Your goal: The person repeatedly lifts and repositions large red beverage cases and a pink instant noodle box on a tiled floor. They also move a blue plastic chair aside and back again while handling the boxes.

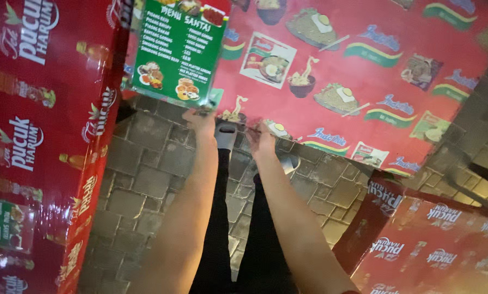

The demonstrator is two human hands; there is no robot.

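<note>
Both my bare forearms reach out over the paved ground toward a table with a red printed cover (364, 71) showing noodle dishes. My left hand (199, 121) meets the lower edge of a green laminated menu card (178, 49) that lies on the cover, and its fingers seem closed on that edge. My right hand (261, 140) is at the near hem of the red cover, fingers curled on it. The picture is blurred, so the fingertips are hard to make out. My legs in black trousers and my grey shoes (226, 133) show between the arms.
A second red-covered table (42, 136) with bottle pictures stands along the left, with another green card (4, 223) on it. A third red cover (434, 239) is at lower right. Grey paving stones (140, 179) lie between them. A dark frame (483, 136) stands at far right.
</note>
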